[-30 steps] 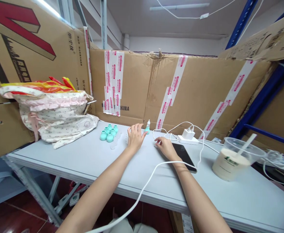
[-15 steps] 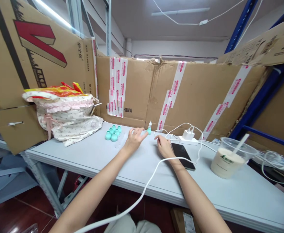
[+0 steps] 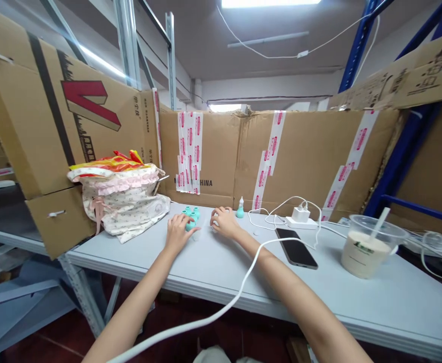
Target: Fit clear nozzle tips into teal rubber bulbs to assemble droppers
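Several small, round turquoise bulbs with open necks (image 3: 192, 214) cluster on the pale-grey tabletop (image 3: 213, 262), partly hidden by the left hand (image 3: 178, 234), its thumb spread; whether it grips one cannot be told. The right hand (image 3: 224, 223) curls nearby, its contents hidden. Beyond it, a turquoise bulb with a translucent pointed tip (image 3: 240, 212) stands upright. A light, single-bulb pinch would likely spare the neighbours from toppling.

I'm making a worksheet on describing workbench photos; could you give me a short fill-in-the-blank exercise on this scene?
1. In the picture, the nozzle-topped teal bulb stands to the ____ of the right hand.
2. The phone lies with its screen facing ____.
3. The fully readable English word on the rear cardboard panel is ____.
4. Sticking out of the plastic cup is a ____.

Missing words: right; up; CHINA; straw.
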